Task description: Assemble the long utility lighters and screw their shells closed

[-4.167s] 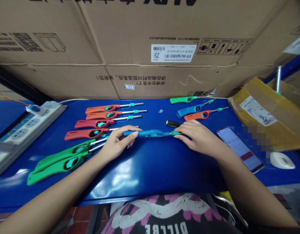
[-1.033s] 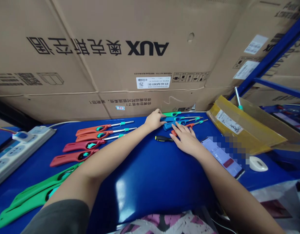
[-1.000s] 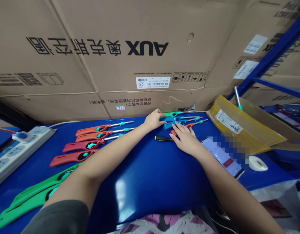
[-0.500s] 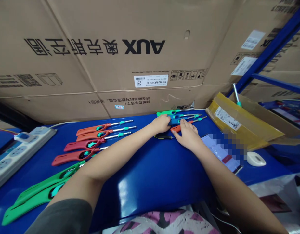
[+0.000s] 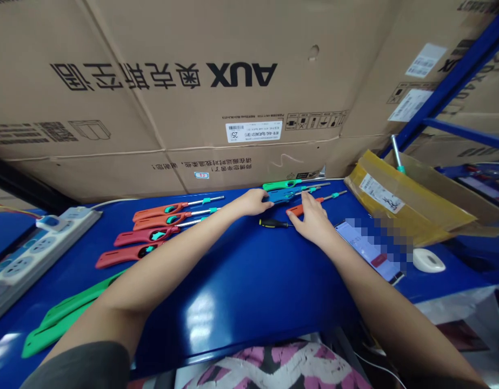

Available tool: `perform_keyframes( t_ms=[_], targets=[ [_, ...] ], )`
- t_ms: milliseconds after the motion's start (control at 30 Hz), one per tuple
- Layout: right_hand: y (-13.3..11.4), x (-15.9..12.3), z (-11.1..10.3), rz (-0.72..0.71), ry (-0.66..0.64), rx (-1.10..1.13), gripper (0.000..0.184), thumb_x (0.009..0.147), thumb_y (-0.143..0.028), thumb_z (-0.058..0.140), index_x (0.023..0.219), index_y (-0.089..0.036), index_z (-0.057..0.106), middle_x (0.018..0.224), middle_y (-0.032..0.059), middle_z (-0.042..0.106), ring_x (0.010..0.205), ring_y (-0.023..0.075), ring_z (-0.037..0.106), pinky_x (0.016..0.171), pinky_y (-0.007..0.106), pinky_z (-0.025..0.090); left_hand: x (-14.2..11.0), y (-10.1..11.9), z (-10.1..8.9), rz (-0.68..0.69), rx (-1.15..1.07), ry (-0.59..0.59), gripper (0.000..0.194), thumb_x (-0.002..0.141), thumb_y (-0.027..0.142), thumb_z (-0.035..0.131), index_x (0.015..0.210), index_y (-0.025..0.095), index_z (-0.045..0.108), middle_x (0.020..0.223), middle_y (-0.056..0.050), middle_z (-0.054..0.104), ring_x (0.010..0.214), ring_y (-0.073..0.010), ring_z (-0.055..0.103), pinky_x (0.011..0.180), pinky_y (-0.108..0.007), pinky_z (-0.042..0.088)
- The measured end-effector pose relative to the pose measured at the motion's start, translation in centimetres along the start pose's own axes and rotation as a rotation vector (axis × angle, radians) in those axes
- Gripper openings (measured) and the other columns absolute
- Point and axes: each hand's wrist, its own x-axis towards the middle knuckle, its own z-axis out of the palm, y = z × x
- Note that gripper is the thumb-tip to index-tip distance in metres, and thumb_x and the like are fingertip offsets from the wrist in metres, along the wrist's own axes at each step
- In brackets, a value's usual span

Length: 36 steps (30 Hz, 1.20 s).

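Observation:
My left hand [image 5: 254, 202] has its fingers closed at the handle end of a blue long-nosed gas lighter [image 5: 280, 195], which lies on the table. My right hand [image 5: 315, 222] rests over an orange lighter [image 5: 295, 210], its fingers stretched forward and the thumb apart near the handle end. The orange lighter's metal nozzle points to the right. Just beyond the blue one lies a green lighter [image 5: 276, 186]. A small screwdriver [image 5: 273, 222] with a black and yellow handle sits between my hands, on the near side of the lighters.
At left, orange lighters [image 5: 154, 212], red lighters [image 5: 127, 257] and green lighters [image 5: 54, 326] lie in a row, partly behind my left arm. A power strip [image 5: 42, 246] is farther left. A phone [image 5: 366, 248], white mouse [image 5: 428, 261] and yellow envelope [image 5: 415, 200] lie right; a cardboard box [image 5: 160, 124] stands behind.
My left hand has drawn back to the left, and the blue lighter has shifted left with it. The orange lighter and my right hand are almost where they were. The view has shifted slightly.

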Motion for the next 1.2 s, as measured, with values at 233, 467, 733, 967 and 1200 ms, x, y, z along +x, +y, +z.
perform_keyframes(
  t_ms=[233,467,733,967,1200],
  targets=[
    [-0.4,-0.1,0.0,-0.156,0.043,0.064,0.062,0.093,-0.034,0.049,0.15,-0.011,0.044,0.156,0.0202,0.045,0.14,0.0366,0.044,0.111,0.055,0.041,-4.4,-1.3,-2.8,0.047,-0.192,-0.052,0.028,0.094,0.037,0.059,0.094,0.012,0.072,0.083,-0.003,0.069,0.076,-0.0176,0.063,0.07,-0.028,0.048],
    [-1.3,-0.5,-1.1,-0.329,0.068,0.09,0.03,0.095,-0.025,0.05,0.116,-0.022,0.071,0.15,0.0087,0.055,0.131,0.0328,0.048,0.109,0.056,0.041,-12.1,-2.7,-1.5,0.065,-0.394,-0.045,0.042,0.092,0.048,0.056,0.117,0.017,0.07,0.108,-0.004,0.074,0.092,-0.021,0.067,0.079,-0.027,0.05],
    [-2.2,-1.3,-0.5,-0.491,-0.006,0.099,0.032,0.087,-0.01,0.054,0.108,-0.026,0.072,0.142,0.006,0.061,0.127,0.0317,0.052,0.109,0.059,0.037,-19.1,-3.0,2.0,-0.076,-0.277,0.101,0.048,0.096,0.05,0.055,0.133,0.02,0.062,0.127,-0.007,0.07,0.105,-0.025,0.069,0.092,-0.037,0.054],
    [-1.9,-1.0,-0.8,-0.487,-0.012,0.115,0.017,0.089,-0.014,0.058,0.099,-0.025,0.066,0.137,0.0061,0.064,0.125,0.0311,0.054,0.11,0.059,0.036,-19.8,-3.5,3.6,0.105,-0.096,0.229,0.029,0.098,0.032,0.057,0.124,0.02,0.064,0.12,-0.008,0.069,0.111,-0.0247,0.064,0.1,-0.042,0.054],
    [-2.1,-1.2,-1.1,-0.54,-0.116,0.096,0.013,0.092,-0.02,0.06,0.103,-0.026,0.058,0.137,0.0072,0.063,0.128,0.0307,0.054,0.113,0.065,0.029,-19.2,-4.2,4.3,0.173,-0.02,0.314,0.031,0.098,0.024,0.059,0.128,0.017,0.063,0.12,-0.011,0.064,0.111,-0.0252,0.06,0.099,-0.044,0.053]
  ],
)
